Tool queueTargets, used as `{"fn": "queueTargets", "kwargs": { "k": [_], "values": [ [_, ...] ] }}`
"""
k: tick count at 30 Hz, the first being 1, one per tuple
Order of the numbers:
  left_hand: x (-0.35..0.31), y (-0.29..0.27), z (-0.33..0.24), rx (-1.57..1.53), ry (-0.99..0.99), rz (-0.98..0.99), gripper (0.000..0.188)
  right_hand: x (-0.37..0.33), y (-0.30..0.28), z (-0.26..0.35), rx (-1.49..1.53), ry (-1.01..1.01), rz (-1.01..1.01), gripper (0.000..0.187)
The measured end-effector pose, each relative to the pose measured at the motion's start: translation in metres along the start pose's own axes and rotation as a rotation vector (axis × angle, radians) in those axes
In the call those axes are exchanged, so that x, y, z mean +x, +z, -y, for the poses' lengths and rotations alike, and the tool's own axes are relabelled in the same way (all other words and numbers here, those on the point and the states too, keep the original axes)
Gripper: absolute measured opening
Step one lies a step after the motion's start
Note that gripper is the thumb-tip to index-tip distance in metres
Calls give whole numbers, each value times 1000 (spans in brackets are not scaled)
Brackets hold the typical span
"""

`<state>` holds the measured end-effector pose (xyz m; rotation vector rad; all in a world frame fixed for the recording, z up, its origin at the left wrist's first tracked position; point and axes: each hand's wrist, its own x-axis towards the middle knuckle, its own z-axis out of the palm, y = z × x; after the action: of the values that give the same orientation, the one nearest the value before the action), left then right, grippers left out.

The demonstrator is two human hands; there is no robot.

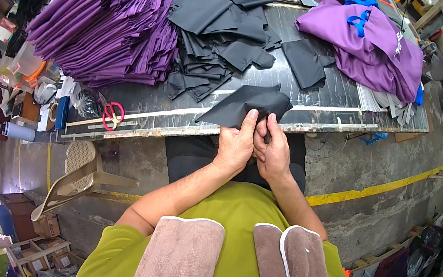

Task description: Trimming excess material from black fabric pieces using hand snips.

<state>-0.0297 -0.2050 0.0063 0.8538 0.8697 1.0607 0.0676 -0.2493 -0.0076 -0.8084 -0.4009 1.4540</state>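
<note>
A piece of black fabric (245, 104) spreads from my fingers over the front edge of the table. My left hand (235, 145) is closed on its near edge, thumb pointing up and laid on the cloth. Close beside it, my right hand (274, 151) is closed too, pinching the same piece at its right near corner. Something small and dark shows between the right fingers, and I cannot tell whether it is more cloth. Just beyond lie a loose pile of black fabric pieces (221, 28) and one separate black piece (304, 64).
A tall stack of purple fabric (106, 22) fills the table's left side. Purple cloth with blue straps (364, 42) lies at the right. Red-handled scissors (113, 115) rest near the front left edge of the table (179, 115). A beige plastic chair (80, 168) stands at lower left.
</note>
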Motion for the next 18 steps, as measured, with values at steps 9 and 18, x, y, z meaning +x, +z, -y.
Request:
{"fn": "queueTargets", "kwargs": {
  "k": [9,18],
  "values": [
    [0,4,-1,-70,64,12,19,1,-2,-3,-35,-17,-28,43],
    [2,0,1,-100,-15,5,24,2,-5,-5,-41,-20,-20,44]
  ]
}}
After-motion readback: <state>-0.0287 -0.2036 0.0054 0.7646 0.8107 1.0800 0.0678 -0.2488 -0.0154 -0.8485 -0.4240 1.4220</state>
